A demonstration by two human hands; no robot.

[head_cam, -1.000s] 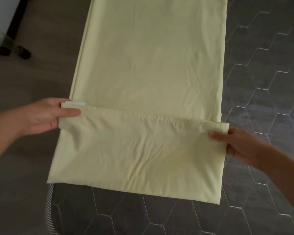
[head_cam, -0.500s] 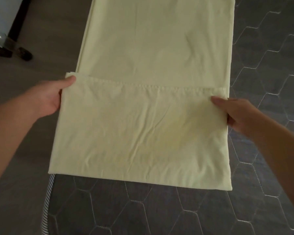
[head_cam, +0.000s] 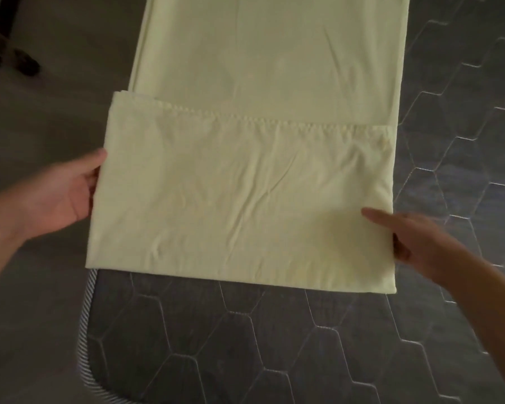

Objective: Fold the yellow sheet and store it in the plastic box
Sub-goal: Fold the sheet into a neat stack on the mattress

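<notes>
My left hand (head_cam: 59,193) and right hand (head_cam: 420,240) flank the yellow sheet (head_cam: 245,199), fingers apparently pinching its side edges; its length runs ahead.

A dark grey mattress (head_cam: 245,345), quilted in pale hexagon stitching and edged with striped piping around its rounded near-left corner, carries the yellow sheet (head_cam: 245,185). The sheet lies flat and lengthwise on it and runs out of view at the top. Its near end is folded back over itself, so a hemmed edge crosses it from side to side, and the piping disappears under its near-left corner. Left of the mattress is a dull brown floor (head_cam: 41,330), where the dark foot of some furniture (head_cam: 27,64) stands at the far left (too dim to tell more).
</notes>
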